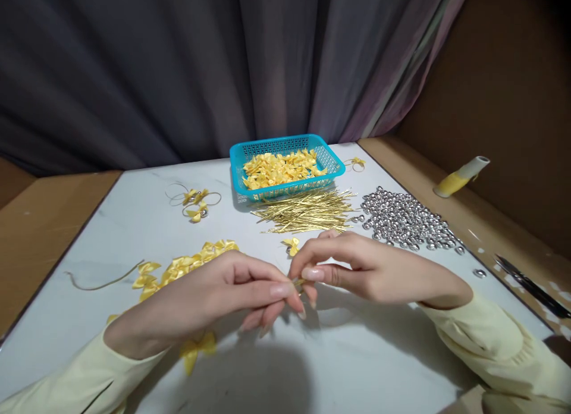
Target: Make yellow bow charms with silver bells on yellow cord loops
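Note:
My left hand [250, 289] and my right hand [343, 265] meet over the middle of the table, each closed in a pinch. A short bit of gold twist tie [300, 281] shows between their fingertips; the rest of it is hidden by the fingers. Just beyond my right fingertips lies a small yellow ribbon bow [292, 245] with a bit of silver by it. Behind my left hand spreads a heap of yellow bows [191, 264], partly covered by the hand. Another yellow bow [196, 350] lies below my left wrist.
Farther back stands a blue basket [288, 193] of yellow bows. In front of it lie gold ties [307, 212], with silver bells or beads [404, 218] to the right. Looped ties with bows [195, 203] lie left. A yellow thread spool [459, 179] and black tweezers-like tool [530, 286] sit right.

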Available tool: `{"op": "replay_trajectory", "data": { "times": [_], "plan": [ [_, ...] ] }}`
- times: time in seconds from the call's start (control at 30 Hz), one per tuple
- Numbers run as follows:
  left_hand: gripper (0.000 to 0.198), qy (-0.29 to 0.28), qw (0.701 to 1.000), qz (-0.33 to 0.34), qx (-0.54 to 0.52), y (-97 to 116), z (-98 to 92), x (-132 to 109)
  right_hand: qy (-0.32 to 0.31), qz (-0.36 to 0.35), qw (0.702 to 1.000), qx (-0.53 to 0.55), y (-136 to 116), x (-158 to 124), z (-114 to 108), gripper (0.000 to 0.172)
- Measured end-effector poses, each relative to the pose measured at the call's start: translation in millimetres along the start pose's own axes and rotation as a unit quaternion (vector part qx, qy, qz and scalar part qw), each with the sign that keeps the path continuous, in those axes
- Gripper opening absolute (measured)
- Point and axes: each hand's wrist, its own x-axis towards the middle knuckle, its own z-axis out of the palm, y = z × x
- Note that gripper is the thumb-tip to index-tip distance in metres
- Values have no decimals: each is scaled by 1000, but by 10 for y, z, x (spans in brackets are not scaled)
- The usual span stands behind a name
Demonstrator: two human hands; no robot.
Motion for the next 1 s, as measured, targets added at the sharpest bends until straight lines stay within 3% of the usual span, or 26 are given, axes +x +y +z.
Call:
{"op": "replay_trajectory", "data": {
  "times": [0.17,0.37,0.47,0.6,0.8,0.93,1.0],
  "plan": [
    [23,-9,990,17,-139,-72,-45,35,168,-80,970,-158,-82,-76,131,15],
    [28,-42,964,25,-260,-128,-31,62,271,-130,899,-318,-108,-69,350,15],
    [30,-62,951,16,-302,-131,-27,68,285,-140,885,-340,-77,-43,371,14],
    [30,-70,939,0,-337,-132,-37,79,283,-143,889,-330,-43,-33,350,10],
    [25,-66,944,-11,-323,-160,-20,90,247,-168,890,-344,-11,-42,358,17],
    [26,-9,991,-13,-134,-111,-54,116,219,-166,874,-401,-3,-83,287,25],
    [28,21,998,-5,-58,-64,-135,168,219,-158,859,-435,-6,-136,198,24]
  ]
}}
